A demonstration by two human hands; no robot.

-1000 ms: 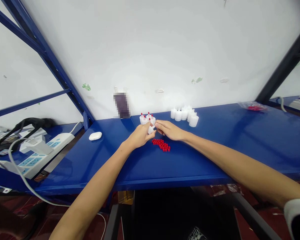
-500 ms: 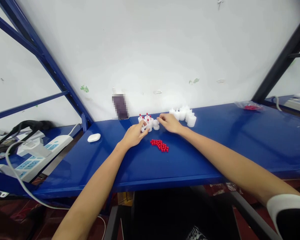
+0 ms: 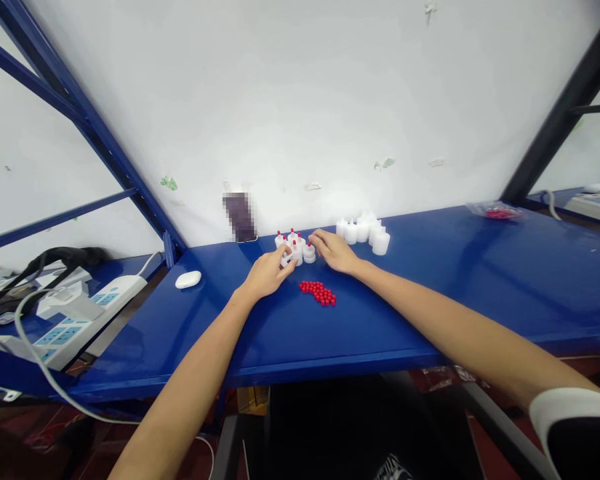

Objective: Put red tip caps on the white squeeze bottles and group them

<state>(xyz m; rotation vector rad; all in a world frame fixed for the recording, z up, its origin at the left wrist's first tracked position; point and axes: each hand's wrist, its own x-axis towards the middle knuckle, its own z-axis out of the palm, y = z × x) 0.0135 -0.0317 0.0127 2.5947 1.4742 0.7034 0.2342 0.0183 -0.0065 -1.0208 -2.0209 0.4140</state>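
Observation:
A cluster of small white bottles with red caps (image 3: 297, 255) stands on the blue table (image 3: 380, 313). My left hand (image 3: 267, 272) curves its thumb and fingers around a white bottle at the cluster's left front; the grip is partly hidden. At the right end is another white bottle (image 3: 309, 255), upright, with a red tip on top. The fingertips of my right hand (image 3: 333, 250) are pinched together at that red cap (image 3: 309, 244). Loose red caps (image 3: 319, 292) lie in a patch in front of both hands.
White bottles without red caps (image 3: 363, 231) stand right of my right hand. A phone (image 3: 241, 217) leans on the wall, with a white earphone case (image 3: 188, 279) to its left. A clear bag (image 3: 497, 211) with red pieces lies far right. Power strips (image 3: 100, 303) and cables are at left.
My right hand has shifted slightly left and down onto the right-hand bottle, where a red tip now shows. The left hand stays almost still; the camera view has shifted slightly.

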